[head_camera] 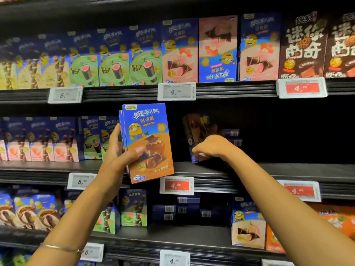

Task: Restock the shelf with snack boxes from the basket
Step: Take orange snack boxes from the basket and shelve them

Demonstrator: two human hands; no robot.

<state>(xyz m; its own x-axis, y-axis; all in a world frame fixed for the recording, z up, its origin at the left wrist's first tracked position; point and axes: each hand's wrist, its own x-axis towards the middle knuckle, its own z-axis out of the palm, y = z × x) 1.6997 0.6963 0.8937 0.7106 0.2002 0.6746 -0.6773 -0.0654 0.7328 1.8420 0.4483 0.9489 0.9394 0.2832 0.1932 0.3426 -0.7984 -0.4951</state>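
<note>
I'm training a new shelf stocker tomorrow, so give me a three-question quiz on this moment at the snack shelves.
1. True or false: the left hand grips a stack of blue-and-orange boxes.
2. At the second shelf, what does the right hand do with the brown box? A grips it; B presses it with straight fingers; C only points at it.
3. Fill in: on the top shelf, one pink box stands ____.
Key: 1 true; 2 A; 3 upside down.
</note>
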